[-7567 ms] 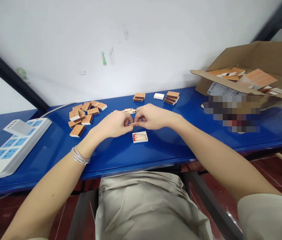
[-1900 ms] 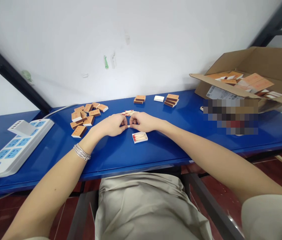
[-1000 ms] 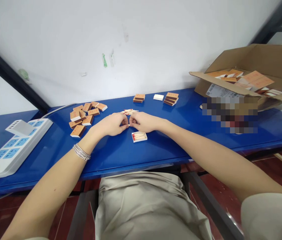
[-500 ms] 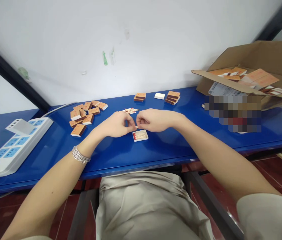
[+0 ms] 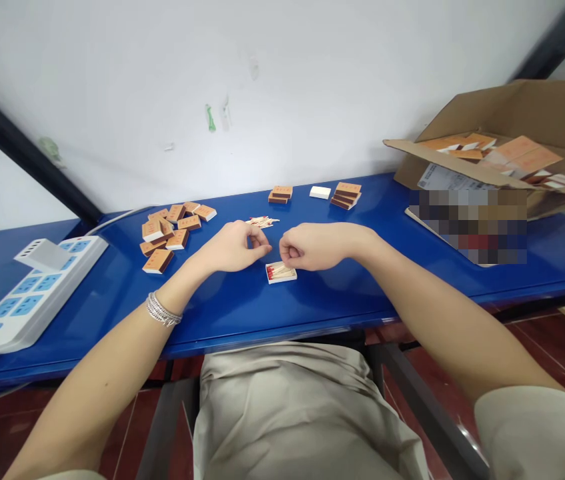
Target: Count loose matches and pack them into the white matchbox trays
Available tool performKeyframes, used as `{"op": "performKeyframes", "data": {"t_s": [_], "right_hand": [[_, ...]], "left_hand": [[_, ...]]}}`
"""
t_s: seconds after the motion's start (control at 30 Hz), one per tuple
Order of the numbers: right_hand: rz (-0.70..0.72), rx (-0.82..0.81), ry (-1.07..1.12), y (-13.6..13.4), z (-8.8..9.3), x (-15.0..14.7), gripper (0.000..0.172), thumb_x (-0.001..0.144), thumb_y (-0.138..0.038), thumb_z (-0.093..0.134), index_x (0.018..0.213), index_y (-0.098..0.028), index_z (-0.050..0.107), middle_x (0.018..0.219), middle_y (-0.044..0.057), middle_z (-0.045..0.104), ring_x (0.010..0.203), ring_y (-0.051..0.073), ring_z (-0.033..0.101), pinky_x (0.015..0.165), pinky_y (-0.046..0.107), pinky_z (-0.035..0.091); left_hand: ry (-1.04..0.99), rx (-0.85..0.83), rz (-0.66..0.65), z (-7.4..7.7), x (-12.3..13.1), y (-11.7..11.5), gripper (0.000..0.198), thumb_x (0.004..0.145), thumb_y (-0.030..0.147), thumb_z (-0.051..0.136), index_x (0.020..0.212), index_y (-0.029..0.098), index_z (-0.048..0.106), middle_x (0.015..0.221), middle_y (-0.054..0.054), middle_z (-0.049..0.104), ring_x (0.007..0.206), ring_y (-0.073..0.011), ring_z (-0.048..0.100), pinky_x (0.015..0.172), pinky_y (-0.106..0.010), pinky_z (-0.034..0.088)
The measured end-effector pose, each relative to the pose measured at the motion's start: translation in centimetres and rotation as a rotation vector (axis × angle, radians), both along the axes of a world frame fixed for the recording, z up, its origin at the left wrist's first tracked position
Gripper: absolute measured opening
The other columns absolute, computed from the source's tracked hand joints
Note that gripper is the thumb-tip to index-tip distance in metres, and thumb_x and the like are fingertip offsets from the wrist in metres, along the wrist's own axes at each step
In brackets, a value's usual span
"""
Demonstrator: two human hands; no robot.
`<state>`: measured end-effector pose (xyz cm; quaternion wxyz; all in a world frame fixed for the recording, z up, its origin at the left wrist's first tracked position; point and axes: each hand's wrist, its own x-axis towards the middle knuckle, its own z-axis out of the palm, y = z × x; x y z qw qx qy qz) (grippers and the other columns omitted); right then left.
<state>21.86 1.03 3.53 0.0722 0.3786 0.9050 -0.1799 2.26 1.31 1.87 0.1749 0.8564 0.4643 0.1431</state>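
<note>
A small white matchbox tray [image 5: 283,279] lies on the blue table, with red-headed matches [image 5: 277,270] inside. Closed just over its right end is my right hand [image 5: 309,245], its fingertips down at the pale matchsticks; they appear to pinch one, though the fingers partly hide it. My left hand [image 5: 237,247] is up and to the left of the tray, thumb and forefinger curled together, with nothing showing between them. Behind its fingers lies a loose pile of matches [image 5: 263,221].
Orange-brown matchboxes [image 5: 159,261] are heaped at left, beside a white power strip [image 5: 37,293]. Two small stacks of matchboxes [image 5: 346,195] and a white tray [image 5: 320,192] stand near the wall. On the right is an open cardboard box [image 5: 557,100] holding more matchboxes, beside a blurred-out item.
My hands, previously together above the tray with a match at their fingertips, have parted. The right one has lowered onto the tray's matches; the left has drawn slightly left.
</note>
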Motion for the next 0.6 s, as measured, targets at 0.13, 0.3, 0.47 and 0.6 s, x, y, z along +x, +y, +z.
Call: {"op": "performKeyframes", "data": {"t_s": [0.13, 0.3, 0.47, 0.6], "right_hand": [[0.004, 0.016, -0.005, -0.05, -0.12, -0.17, 0.014, 0.08, -0.023, 0.056, 0.082, -0.017, 0.068, 0.078, 0.003, 0.07, 0.064, 0.013, 0.057, 0.057, 0.025, 0.038], [-0.003, -0.004, 0.048, 0.42, -0.26, 0.08, 0.014, 0.08, -0.027, 0.059, 0.082, -0.017, 0.069, 0.078, 0.003, 0.071, 0.063, 0.013, 0.058, 0.057, 0.025, 0.038], [-0.02, -0.039, 0.078, 0.75, 0.03, 0.46, 0.013, 0.078, -0.024, 0.06, 0.082, -0.017, 0.07, 0.074, 0.002, 0.07, 0.061, 0.013, 0.057, 0.056, 0.025, 0.038], [-0.018, -0.05, 0.114, 0.9, 0.35, 0.8, 0.014, 0.076, -0.021, 0.06, 0.083, -0.018, 0.071, 0.076, 0.002, 0.071, 0.062, 0.012, 0.058, 0.056, 0.024, 0.038]], "left_hand": [[0.014, 0.013, 0.016, -0.19, -0.05, 0.22, 0.021, 0.078, 0.028, 0.06, 0.083, 0.014, 0.075, 0.065, -0.001, 0.066, 0.055, -0.0105, 0.052, 0.059, -0.024, 0.04], [0.053, -0.015, -0.046, 0.05, -0.19, 0.12, 0.022, 0.08, 0.031, 0.06, 0.087, 0.015, 0.074, 0.069, -0.001, 0.066, 0.057, -0.0106, 0.052, 0.061, -0.025, 0.04], [0.089, -0.104, -0.151, 0.21, -0.3, -0.27, 0.037, 0.079, 0.047, 0.064, 0.097, 0.015, 0.071, 0.08, -0.002, 0.067, 0.061, -0.0112, 0.053, 0.062, -0.025, 0.041], [0.091, -0.128, -0.211, -0.19, -0.34, -0.39, 0.053, 0.069, 0.055, 0.073, 0.102, 0.015, 0.068, 0.083, -0.002, 0.064, 0.063, -0.0114, 0.052, 0.061, -0.025, 0.04]]}}
